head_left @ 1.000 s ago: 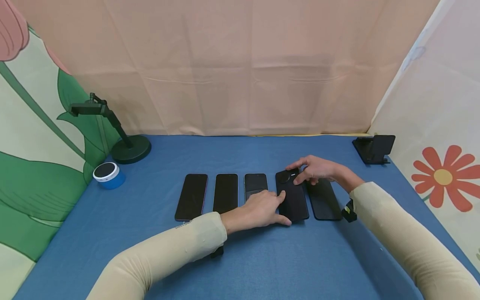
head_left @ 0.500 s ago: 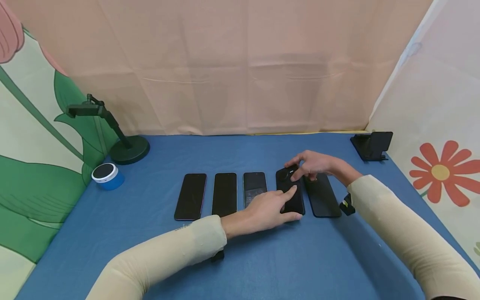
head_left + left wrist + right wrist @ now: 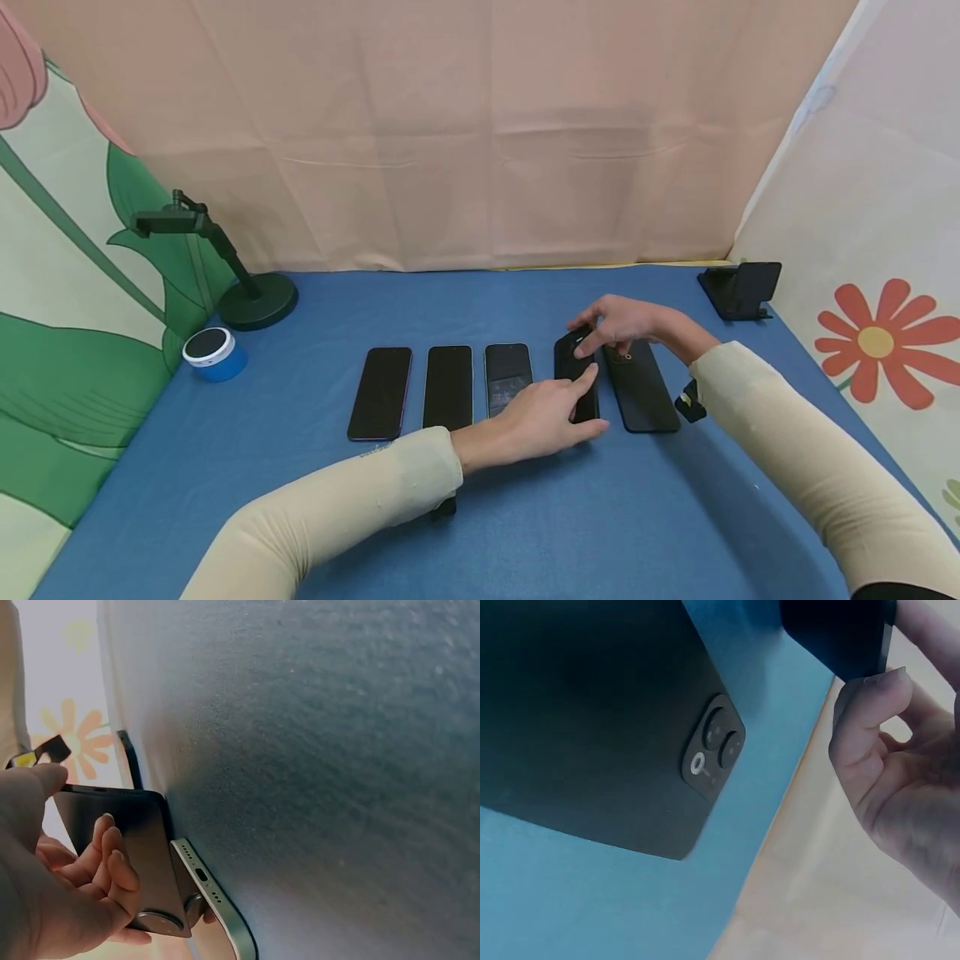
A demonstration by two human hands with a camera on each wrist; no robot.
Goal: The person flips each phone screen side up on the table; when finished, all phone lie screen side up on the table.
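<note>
Blue tub [image 3: 215, 354] with white rim and dark top, well to the left of the held phone [image 3: 573, 368]; its contents cannot be made out. The held phone, dark-backed, is tilted above the blue cloth [image 3: 487, 533], its right long edge raised; whether its lower edge touches the cloth is unclear. The left hand [image 3: 543, 425] reaches in from the near left, thumb at the phone's near end, forefinger at the raised edge, holding that corner; the remaining fingers are loosely curled. The right hand [image 3: 626, 321], bent inward from the right, pinches the far end between thumb and fingers. To the held phone's left lie the left phone [image 3: 380, 394], middle phone [image 3: 448, 387] and third phone [image 3: 508, 375], screens up; just to its right, the rightmost phone [image 3: 642, 392], cameras up. Beyond it stand a jointed stand [image 3: 257, 300], far left, and a folding stand [image 3: 752, 287], right.
</note>
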